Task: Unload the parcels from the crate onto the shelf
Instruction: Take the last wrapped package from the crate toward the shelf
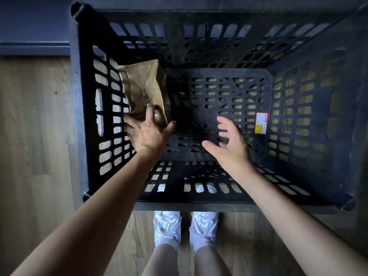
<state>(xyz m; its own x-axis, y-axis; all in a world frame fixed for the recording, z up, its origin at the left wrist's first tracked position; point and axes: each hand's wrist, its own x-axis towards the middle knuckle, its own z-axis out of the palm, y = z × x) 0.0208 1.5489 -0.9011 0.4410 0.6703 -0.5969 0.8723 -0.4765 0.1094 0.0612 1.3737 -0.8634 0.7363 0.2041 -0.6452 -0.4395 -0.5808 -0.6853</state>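
Note:
I look straight down into a deep black slotted crate (79,120) standing on the floor. One brown paper parcel (142,87) leans against the crate's left wall. My left hand (148,132) reaches down inside and grips the parcel's near end, fingers spread around it. My right hand (232,140) hovers inside the crate to the right of the parcel, fingers apart and holding nothing. The rest of the crate's bottom is bare. No shelf shows in this view.
A red and yellow sticker (261,123) is on the crate's inner right wall. Wooden floor (33,136) surrounds the crate. A dark blue wall base (33,46) runs along the top left. My feet in white shoes (186,226) stand at the crate's near edge.

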